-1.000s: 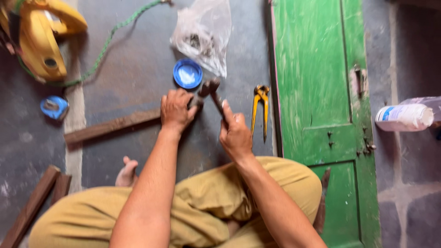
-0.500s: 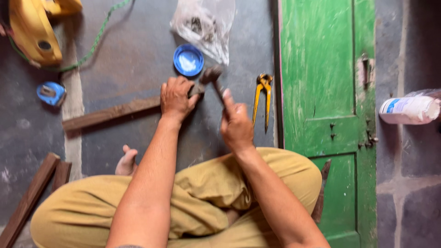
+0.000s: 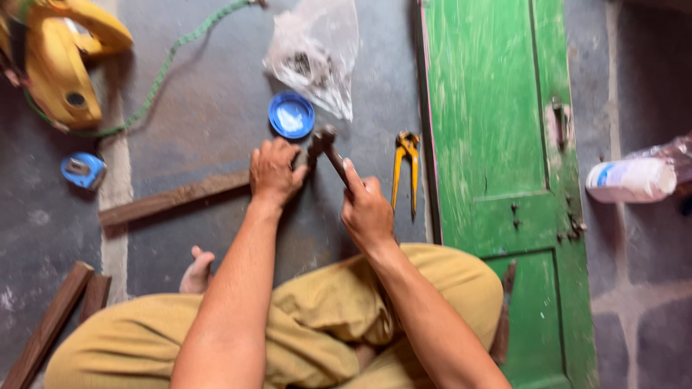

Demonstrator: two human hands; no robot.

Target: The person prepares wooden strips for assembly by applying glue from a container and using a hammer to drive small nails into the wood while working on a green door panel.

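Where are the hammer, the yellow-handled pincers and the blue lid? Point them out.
hammer [image 3: 322, 139], head view, on its dark metal head.
yellow-handled pincers [image 3: 396, 173], head view, on the left handle.
blue lid [image 3: 291, 115], head view, on its centre.
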